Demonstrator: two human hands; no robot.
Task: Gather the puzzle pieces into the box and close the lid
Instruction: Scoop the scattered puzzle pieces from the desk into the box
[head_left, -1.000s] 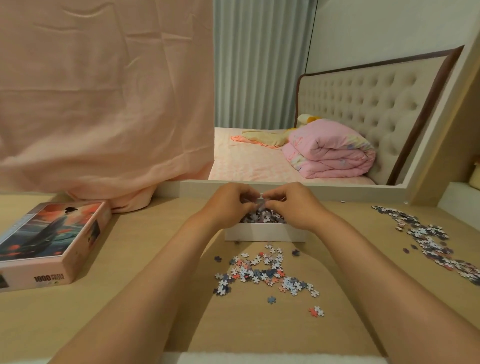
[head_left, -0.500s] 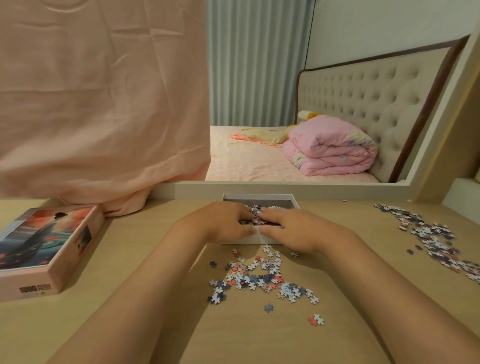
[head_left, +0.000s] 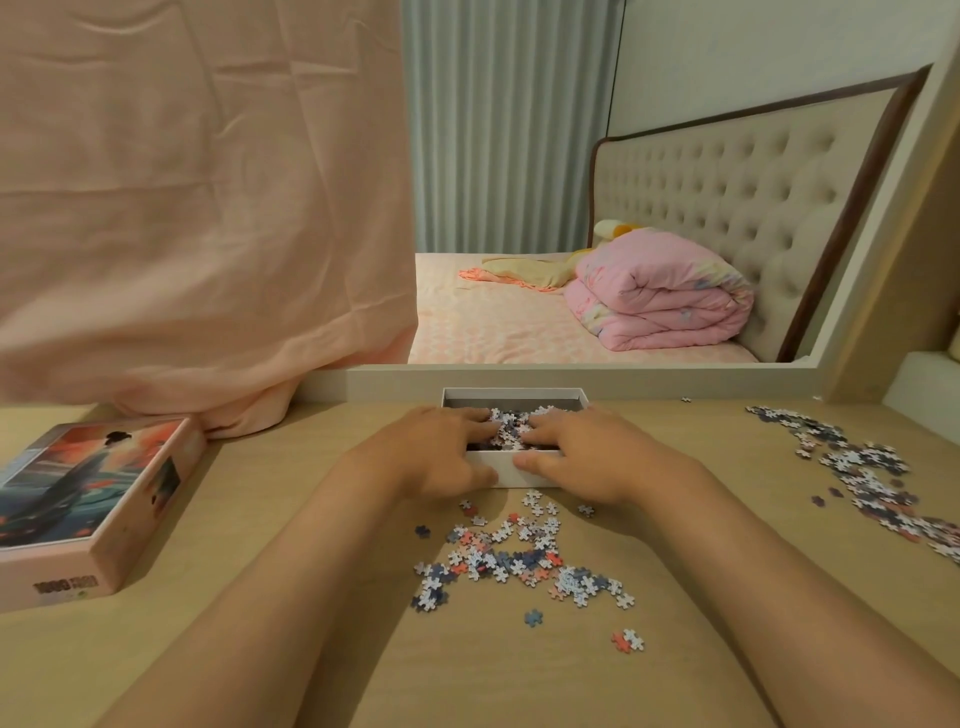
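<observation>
An open white box (head_left: 506, 468) stands at the back middle of the wooden table, with puzzle pieces (head_left: 508, 422) inside. My left hand (head_left: 436, 452) and my right hand (head_left: 587, 452) lie side by side over its near wall. Their fingers are spread flat on the pieces inside, and both thumbs touch the outside of that wall. A loose heap of pieces (head_left: 509, 556) lies just in front of the box, between my forearms. Another scatter of pieces (head_left: 862, 467) runs along the right side. The picture-printed lid (head_left: 88, 499) lies at the left.
A pink cloth (head_left: 208, 208) hangs down onto the table's back left, touching the lid's far corner. A pale ledge (head_left: 571, 376) borders the table right behind the box. Beyond it I see a bed with a folded pink quilt (head_left: 660, 296).
My hands were held together above the box a second ago. They have come down and spread flat onto the pieces inside, thumbs now on the near wall.
</observation>
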